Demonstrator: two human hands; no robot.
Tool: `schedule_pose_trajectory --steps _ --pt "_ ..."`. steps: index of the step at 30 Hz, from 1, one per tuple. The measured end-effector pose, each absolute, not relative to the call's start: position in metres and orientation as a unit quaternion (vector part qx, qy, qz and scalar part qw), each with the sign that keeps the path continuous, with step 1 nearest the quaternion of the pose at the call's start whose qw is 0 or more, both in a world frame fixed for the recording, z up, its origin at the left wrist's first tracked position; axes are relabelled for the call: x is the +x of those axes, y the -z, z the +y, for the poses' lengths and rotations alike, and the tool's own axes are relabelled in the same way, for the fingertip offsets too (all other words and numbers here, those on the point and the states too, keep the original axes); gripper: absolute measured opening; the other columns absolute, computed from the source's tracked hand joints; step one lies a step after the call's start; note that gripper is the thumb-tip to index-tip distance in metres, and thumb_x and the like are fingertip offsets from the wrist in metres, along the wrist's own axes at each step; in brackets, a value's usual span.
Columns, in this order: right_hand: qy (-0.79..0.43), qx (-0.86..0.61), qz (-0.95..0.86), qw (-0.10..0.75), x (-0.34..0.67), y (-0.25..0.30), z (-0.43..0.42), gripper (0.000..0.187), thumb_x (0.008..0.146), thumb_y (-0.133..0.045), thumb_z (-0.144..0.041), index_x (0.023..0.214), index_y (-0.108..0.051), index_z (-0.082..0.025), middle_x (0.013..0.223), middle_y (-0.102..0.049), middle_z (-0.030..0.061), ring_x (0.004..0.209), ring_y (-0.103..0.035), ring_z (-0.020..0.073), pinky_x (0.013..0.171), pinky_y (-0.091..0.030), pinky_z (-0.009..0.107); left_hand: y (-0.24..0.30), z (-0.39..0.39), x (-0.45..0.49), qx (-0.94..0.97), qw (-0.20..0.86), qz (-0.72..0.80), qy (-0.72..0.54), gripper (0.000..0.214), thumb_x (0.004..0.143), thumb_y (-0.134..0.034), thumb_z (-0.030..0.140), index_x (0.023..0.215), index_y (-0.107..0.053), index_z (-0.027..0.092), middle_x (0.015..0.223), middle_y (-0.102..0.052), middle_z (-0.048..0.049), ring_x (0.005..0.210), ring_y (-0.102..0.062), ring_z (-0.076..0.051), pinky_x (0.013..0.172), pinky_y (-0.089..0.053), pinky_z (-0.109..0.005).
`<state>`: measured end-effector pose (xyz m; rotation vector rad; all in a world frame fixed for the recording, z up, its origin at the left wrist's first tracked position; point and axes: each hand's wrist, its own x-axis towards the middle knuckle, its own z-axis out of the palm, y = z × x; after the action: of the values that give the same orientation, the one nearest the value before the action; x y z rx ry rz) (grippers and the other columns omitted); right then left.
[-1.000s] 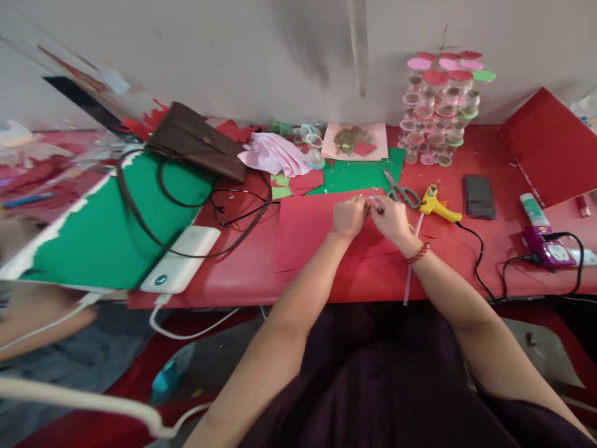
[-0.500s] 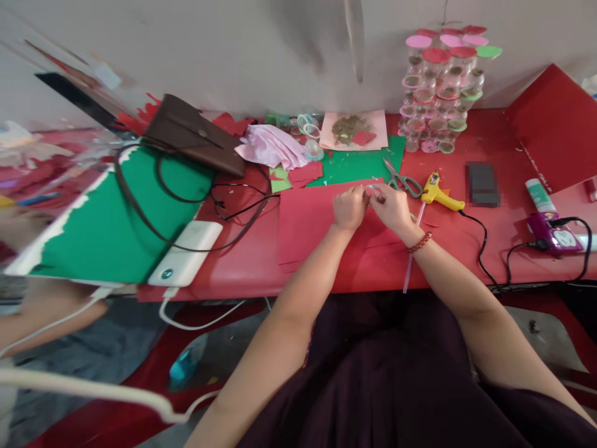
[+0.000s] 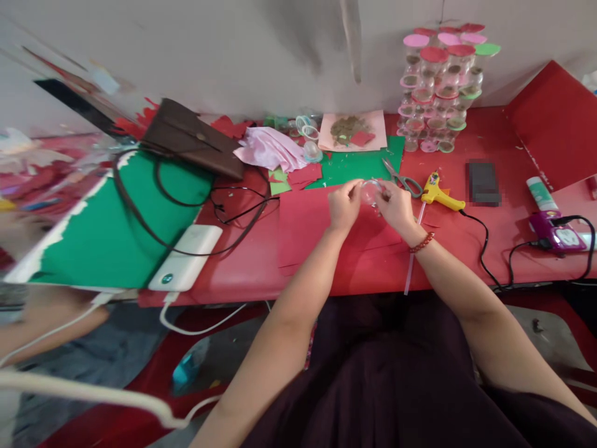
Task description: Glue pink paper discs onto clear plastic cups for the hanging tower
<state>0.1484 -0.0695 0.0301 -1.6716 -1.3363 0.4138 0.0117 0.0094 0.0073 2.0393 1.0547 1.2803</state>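
Observation:
My left hand [image 3: 343,204] and my right hand [image 3: 396,205] meet over a red paper sheet [image 3: 308,227] on the red table [image 3: 242,261]. Between their fingertips they pinch a small clear plastic cup [image 3: 370,192], held just above the sheet. Both hands have their fingers curled round it. A bead bracelet [image 3: 421,242] sits on my right wrist. A thin pale strip [image 3: 412,256] hangs by that wrist over the table's front edge.
Grey scissors [image 3: 402,179] and a yellow glue gun [image 3: 439,193] lie just right of my hands. A tower of small cups [image 3: 438,93] stands at the back. A brown bag [image 3: 191,138], green sheet [image 3: 107,224] and white power bank [image 3: 186,256] are left.
My hands have drawn slightly apart and lifted, so the clear cup now shows between the fingertips. The view shifted a little.

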Motion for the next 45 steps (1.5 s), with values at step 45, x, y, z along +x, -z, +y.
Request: schedule_pose_trajectory --steps 45 --pt "-0.318 -0.602 -0.437 0.587 0.151 -0.027 -0.061 0.017 0.100 -0.063 -0.036 0.098 -0.066 -0.019 0.062 -0.064 -0.0038 0.046 -0.056 0.0094 0.047 -0.045 0.021 -0.016 0.005 0.017 0.546 0.716 0.226 -0.372 0.049 0.083 -0.079 0.060 0.119 -0.075 0.027 0.124 -0.078 -0.0085 0.104 -0.074 -0.023 0.087 -0.059 -0.035"
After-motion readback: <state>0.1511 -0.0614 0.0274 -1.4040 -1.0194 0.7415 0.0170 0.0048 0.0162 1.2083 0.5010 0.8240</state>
